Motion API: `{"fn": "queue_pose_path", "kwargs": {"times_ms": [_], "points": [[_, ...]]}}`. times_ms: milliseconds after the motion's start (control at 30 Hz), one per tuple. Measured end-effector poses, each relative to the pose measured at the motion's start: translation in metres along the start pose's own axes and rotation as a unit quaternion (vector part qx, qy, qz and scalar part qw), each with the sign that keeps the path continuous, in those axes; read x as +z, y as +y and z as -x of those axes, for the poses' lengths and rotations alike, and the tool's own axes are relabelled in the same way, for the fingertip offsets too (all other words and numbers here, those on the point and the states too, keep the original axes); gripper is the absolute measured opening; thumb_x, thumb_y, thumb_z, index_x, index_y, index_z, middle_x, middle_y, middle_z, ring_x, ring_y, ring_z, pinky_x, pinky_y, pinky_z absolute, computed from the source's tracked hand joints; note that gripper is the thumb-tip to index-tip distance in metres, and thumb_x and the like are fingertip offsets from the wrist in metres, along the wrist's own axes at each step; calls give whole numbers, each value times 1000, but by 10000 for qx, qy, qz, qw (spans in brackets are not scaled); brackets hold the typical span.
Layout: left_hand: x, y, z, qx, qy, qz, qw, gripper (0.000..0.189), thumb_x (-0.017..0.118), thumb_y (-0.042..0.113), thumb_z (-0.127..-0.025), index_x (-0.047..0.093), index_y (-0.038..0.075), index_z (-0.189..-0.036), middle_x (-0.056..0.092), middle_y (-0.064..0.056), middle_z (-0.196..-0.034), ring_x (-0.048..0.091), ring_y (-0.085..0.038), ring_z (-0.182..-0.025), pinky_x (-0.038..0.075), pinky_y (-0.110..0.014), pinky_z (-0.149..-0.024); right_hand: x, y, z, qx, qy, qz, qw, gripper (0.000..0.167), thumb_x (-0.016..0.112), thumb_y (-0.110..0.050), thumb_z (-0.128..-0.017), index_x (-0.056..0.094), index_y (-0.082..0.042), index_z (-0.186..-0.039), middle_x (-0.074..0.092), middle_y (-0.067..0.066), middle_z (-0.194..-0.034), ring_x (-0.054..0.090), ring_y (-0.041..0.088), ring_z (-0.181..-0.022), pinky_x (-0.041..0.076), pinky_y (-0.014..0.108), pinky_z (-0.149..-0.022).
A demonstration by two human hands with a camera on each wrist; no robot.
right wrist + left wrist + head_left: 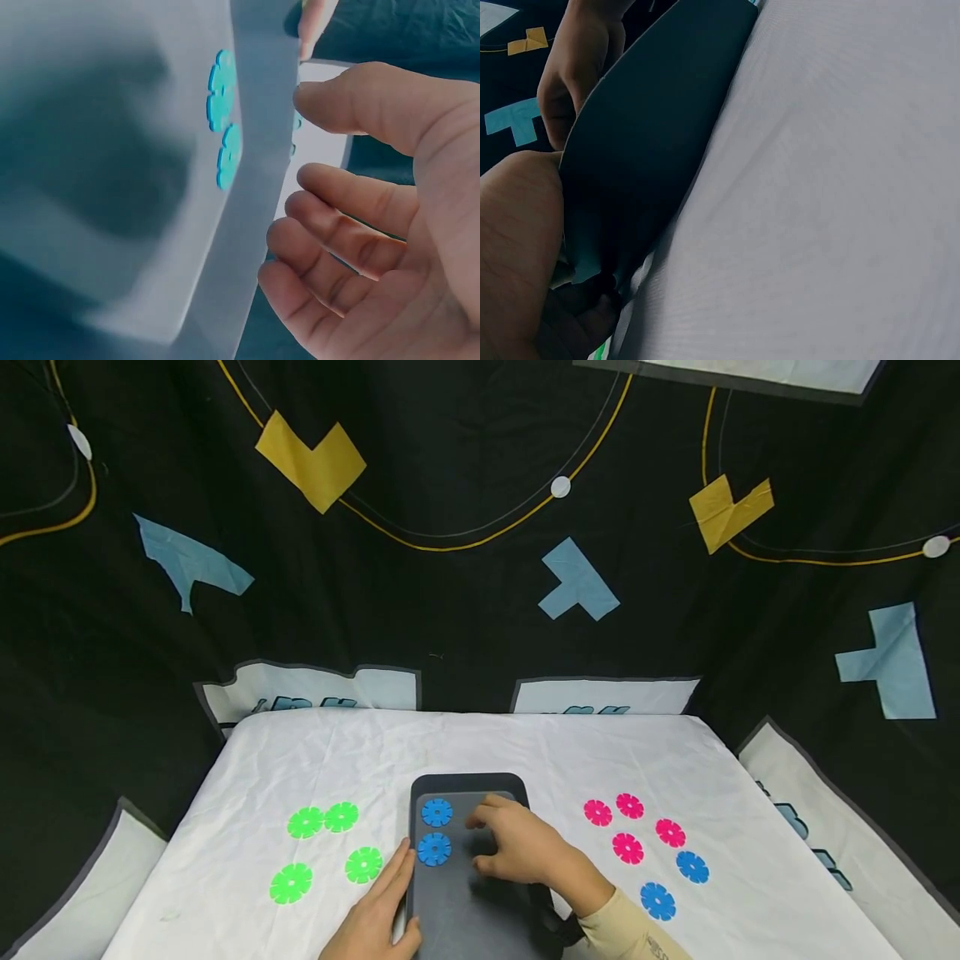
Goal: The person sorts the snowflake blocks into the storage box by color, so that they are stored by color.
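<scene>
My right hand (517, 843) hangs over the dark gray tray (465, 918), thumb and loosely bent fingers well spread, with nothing in its grasp. My left hand (378, 910) lies along the tray's left edge, its fingers nearly straight and touching the rim. Two notched blue discs (434, 850) lie one above the other inside the tray, near its far left corner. On the white cloth (480, 739), four green discs (291, 883) lie left of the tray; four pink discs (627, 849) and two more blue discs (657, 901) lie to its right.
</scene>
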State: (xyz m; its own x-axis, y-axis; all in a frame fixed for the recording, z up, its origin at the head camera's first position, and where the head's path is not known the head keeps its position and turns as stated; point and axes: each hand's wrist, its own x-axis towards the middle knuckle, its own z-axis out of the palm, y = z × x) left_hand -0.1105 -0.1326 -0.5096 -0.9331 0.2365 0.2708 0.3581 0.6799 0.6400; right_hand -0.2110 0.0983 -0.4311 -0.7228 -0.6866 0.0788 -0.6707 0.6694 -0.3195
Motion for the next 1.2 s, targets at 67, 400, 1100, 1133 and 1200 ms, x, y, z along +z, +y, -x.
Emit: {"fn": "queue_pose_path", "kwargs": {"times_ms": [67, 400, 1100, 1133, 1200], "points": [[1, -1, 1, 63, 89, 8, 9999, 80, 71, 13, -75, 38, -2, -147, 29, -10, -158, 38, -20, -135, 49, -35, -94, -3, 3, 7, 31, 26, -127, 9999, 41, 78, -26, -78, 69, -10, -114, 60, -3, -108, 59, 12, -85, 51, 23, -72], [4, -3, 1, 382, 397, -101, 9984, 80, 71, 10, -72, 41, -6, -144, 32, -13, -156, 41, -24, -133, 51, -35, -92, -9, 22, 45, 377, 375, -465, 9975, 38, 77, -22, -78, 69, -10, -113, 60, -3, -102, 57, 16, -81, 49, 22, -68], [3, -2, 0, 499, 410, -67, 9979, 80, 70, 9, -71, 40, -8, -144, 32, -15, -155, 41, -26, -133, 51, -35, -91, -5, 65, 122, 1559, 865, -607, 9821, 33, 79, -16, -78, 67, -12, -108, 60, -5, -103, 57, 16, -86, 51, 27, -72], [3, -2, 0, 508, 425, -76, 9978, 80, 70, 9, -71, 40, -8, -143, 32, -16, -155, 41, -25, -133, 51, -35, -91, -4, 68, 125, 1638, 864, -612, 9808, 34, 79, -16, -77, 67, -12, -108, 60, -5, -103, 56, 16, -86, 51, 26, -71], [4, -2, 0, 553, 479, -99, 9973, 80, 70, 8, -70, 41, -9, -143, 32, -16, -154, 42, -26, -132, 51, -35, -90, -3, 72, 131, 1772, 893, -623, 9781, 34, 80, -16, -76, 67, -14, -108, 60, -6, -102, 56, 16, -87, 51, 26, -70]]}}
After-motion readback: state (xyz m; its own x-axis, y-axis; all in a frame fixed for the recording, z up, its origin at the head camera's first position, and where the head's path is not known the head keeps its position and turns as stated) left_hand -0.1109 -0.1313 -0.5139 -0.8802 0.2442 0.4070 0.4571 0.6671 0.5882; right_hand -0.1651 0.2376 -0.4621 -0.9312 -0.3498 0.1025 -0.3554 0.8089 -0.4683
